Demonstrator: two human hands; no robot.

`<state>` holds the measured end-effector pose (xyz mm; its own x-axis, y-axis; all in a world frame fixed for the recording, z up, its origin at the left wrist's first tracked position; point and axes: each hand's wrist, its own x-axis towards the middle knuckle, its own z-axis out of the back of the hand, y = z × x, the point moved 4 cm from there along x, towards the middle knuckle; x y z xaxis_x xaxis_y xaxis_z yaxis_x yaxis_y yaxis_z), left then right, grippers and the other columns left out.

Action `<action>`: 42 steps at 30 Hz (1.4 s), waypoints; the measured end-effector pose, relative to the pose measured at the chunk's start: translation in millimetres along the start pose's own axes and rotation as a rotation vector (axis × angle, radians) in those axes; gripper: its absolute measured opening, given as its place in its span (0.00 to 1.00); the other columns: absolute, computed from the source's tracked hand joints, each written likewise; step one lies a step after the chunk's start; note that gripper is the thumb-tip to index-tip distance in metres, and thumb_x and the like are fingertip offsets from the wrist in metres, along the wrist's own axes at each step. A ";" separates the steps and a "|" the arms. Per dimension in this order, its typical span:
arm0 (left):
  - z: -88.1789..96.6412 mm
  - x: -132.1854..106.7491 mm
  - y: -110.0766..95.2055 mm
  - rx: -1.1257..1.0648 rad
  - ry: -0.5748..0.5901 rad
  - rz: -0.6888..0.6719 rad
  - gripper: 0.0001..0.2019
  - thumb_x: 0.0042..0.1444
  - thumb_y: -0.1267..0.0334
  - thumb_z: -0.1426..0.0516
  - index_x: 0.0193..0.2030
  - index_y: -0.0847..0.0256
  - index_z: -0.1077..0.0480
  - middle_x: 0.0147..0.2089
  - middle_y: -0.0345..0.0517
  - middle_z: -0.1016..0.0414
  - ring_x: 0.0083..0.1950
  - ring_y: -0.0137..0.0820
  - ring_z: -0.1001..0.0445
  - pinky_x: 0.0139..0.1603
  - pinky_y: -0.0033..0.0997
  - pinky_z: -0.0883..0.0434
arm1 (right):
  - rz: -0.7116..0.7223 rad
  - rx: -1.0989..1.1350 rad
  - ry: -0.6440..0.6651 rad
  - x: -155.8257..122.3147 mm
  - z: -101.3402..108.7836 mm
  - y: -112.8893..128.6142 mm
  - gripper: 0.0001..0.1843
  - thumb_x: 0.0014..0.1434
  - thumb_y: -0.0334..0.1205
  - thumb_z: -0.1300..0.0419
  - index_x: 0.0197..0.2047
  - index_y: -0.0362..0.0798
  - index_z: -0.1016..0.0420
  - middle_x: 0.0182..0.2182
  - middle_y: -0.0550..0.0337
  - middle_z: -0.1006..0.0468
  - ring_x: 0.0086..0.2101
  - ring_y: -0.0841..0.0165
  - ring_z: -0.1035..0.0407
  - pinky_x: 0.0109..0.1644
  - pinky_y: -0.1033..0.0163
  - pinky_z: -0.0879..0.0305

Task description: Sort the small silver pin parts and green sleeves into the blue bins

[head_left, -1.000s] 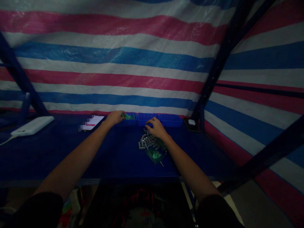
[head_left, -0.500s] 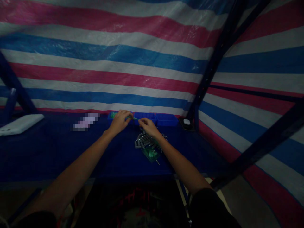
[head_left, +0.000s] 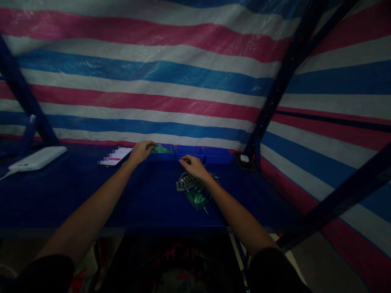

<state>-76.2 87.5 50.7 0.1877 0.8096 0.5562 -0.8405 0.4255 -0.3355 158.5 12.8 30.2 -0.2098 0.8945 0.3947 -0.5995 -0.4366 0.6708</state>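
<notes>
My left hand [head_left: 141,151] is at the left end of a blue bin [head_left: 166,158] that holds green pieces [head_left: 162,149]. Its fingers reach over the rim, loosely curved and apart, and I see nothing held in them. My right hand [head_left: 193,167] hovers in front of the middle blue bin [head_left: 190,153], above a pile of metal cylinders [head_left: 185,182]. Thumb and fingertips come together there; anything between them is too small to make out. A clear bag with green pieces [head_left: 198,199] lies at the near side of the pile, partly by my right forearm.
A third blue bin [head_left: 218,155] stands at the right of the row. Beyond it sits a small white case [head_left: 244,158] on a dark pad. To the left lie a phone [head_left: 120,156] and a white device [head_left: 38,158] with a cable. Striped sheeting [head_left: 152,97] hangs behind.
Half a second ago both hands were close together with a thin greenish piece between them. They have parted: my left hand has moved left to the bin, and the view has shifted slightly.
</notes>
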 end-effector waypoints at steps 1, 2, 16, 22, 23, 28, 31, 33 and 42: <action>-0.9 4.7 -0.5 0.002 0.027 -0.011 0.13 0.53 0.61 0.50 0.42 0.57 0.28 0.42 0.46 0.24 0.43 0.37 0.28 0.45 0.34 0.35 | 0.004 -0.004 0.001 0.2 0.2 -0.5 0.13 0.56 0.43 0.45 0.38 0.44 0.26 0.27 0.59 0.26 0.29 0.70 0.33 0.35 0.65 0.39; -1.6 9.2 -1.2 0.003 0.050 -0.024 0.13 0.53 0.61 0.50 0.41 0.57 0.28 0.41 0.46 0.24 0.42 0.36 0.28 0.44 0.33 0.35 | 0.006 -0.006 0.004 0.4 0.2 -1.3 0.12 0.55 0.43 0.45 0.38 0.45 0.26 0.27 0.59 0.26 0.30 0.70 0.33 0.35 0.65 0.39; -15.0 14.6 3.6 0.198 0.119 0.044 0.14 0.50 0.57 0.46 0.43 0.55 0.27 0.41 0.51 0.24 0.41 0.41 0.28 0.40 0.36 0.35 | 0.006 -0.045 0.100 0.2 -5.1 -8.0 0.13 0.56 0.44 0.45 0.38 0.45 0.26 0.29 0.59 0.25 0.30 0.71 0.32 0.34 0.66 0.40; -15.8 12.7 -7.0 0.274 0.258 0.014 0.16 0.56 0.57 0.52 0.47 0.58 0.30 0.43 0.55 0.25 0.43 0.42 0.29 0.43 0.38 0.36 | -0.005 -0.074 0.118 1.4 -9.1 -12.2 0.13 0.55 0.44 0.45 0.38 0.46 0.26 0.30 0.59 0.24 0.30 0.70 0.32 0.34 0.66 0.40; -16.5 9.7 -11.1 0.303 0.270 0.017 0.17 0.57 0.57 0.54 0.47 0.59 0.30 0.43 0.55 0.26 0.44 0.42 0.29 0.43 0.39 0.36 | -0.011 -0.078 0.121 1.8 -9.0 -12.7 0.13 0.55 0.44 0.45 0.38 0.46 0.26 0.30 0.59 0.24 0.30 0.70 0.32 0.34 0.66 0.40; -20.1 -17.9 -44.5 0.403 0.077 -0.025 0.16 0.58 0.61 0.56 0.49 0.58 0.34 0.52 0.55 0.32 0.53 0.47 0.37 0.50 0.54 0.44 | -0.005 -0.098 0.109 2.3 -5.4 -11.3 0.14 0.56 0.44 0.46 0.40 0.44 0.26 0.30 0.58 0.24 0.29 0.71 0.33 0.34 0.67 0.40; -14.5 -33.7 -67.8 0.339 -0.168 0.037 0.20 0.58 0.60 0.55 0.55 0.63 0.40 0.60 0.61 0.43 0.58 0.50 0.44 0.52 0.56 0.47 | 0.002 -0.099 0.097 1.8 -3.0 -9.7 0.13 0.56 0.43 0.45 0.40 0.44 0.26 0.30 0.58 0.24 0.29 0.70 0.32 0.33 0.67 0.40; -12.9 -41.9 -91.0 0.244 -0.184 -0.077 0.19 0.59 0.58 0.55 0.53 0.63 0.39 0.57 0.59 0.40 0.57 0.48 0.43 0.53 0.53 0.48 | 0.001 -0.111 0.072 2.4 0.6 -10.5 0.13 0.56 0.43 0.45 0.39 0.45 0.26 0.30 0.58 0.24 0.30 0.70 0.32 0.34 0.67 0.40; -20.7 -133.9 -210.2 -0.232 0.305 -1.130 0.24 0.52 0.47 0.47 0.50 0.62 0.36 0.38 0.50 0.28 0.38 0.35 0.32 0.40 0.35 0.38 | -0.180 -0.201 -0.302 7.0 57.6 -49.4 0.15 0.56 0.45 0.48 0.35 0.45 0.25 0.26 0.58 0.24 0.28 0.69 0.32 0.34 0.66 0.40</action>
<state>85.9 -101.9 31.1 0.9017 -0.0214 0.4318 -0.0154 0.9965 0.0816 231.1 35.1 36.0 0.1301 0.8736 0.4690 -0.7513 -0.2218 0.6216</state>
